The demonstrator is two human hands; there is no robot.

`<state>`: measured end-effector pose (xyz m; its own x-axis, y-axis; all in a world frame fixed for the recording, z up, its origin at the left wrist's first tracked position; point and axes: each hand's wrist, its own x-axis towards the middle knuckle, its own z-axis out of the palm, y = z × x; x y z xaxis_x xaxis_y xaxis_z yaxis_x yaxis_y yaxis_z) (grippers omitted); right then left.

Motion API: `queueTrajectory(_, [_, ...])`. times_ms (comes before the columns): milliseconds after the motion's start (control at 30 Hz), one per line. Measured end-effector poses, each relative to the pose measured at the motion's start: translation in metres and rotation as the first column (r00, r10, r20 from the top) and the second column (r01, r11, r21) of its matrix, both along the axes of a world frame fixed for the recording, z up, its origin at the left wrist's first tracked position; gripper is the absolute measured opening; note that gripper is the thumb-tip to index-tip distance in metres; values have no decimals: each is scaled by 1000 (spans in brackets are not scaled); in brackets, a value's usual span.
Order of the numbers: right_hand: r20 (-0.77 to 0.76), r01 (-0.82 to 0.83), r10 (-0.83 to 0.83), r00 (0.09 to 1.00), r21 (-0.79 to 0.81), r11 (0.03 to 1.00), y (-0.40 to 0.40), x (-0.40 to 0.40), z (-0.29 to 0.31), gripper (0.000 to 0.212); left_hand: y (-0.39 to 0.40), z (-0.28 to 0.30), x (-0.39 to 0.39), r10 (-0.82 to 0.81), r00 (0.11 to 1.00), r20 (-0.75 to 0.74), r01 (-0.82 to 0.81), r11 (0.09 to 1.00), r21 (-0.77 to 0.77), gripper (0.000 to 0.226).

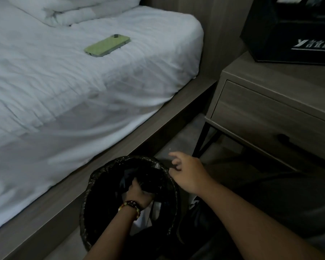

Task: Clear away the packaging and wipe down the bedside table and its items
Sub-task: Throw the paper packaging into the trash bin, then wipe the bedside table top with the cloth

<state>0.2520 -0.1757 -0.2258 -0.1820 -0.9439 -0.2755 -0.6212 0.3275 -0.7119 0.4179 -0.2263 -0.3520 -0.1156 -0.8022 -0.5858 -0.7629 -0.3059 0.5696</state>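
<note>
A white-sheeted bed (68,87) fills the left side; beside it stands a grey wooden bedside table (281,102) bearing a black printed box (289,34) at its back. On the floor between them sits a round bin lined with a glossy black plastic bag (94,184). The left hand (137,196), a beaded bracelet (131,206) on its wrist, reaches inside, fingers closed on dark crumpled packaging (148,182). The right hand (188,173) hovers at the rim, fingers loosely spread, holding nothing. A green phone (107,45) lies on the sheet.
</note>
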Motion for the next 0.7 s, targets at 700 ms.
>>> queueTrajectory(700, [201, 450, -435, 878, -660, 602, 155, -135, 175, 41, 64, 298, -228, -518, 522, -678, -79, 762, -643, 52])
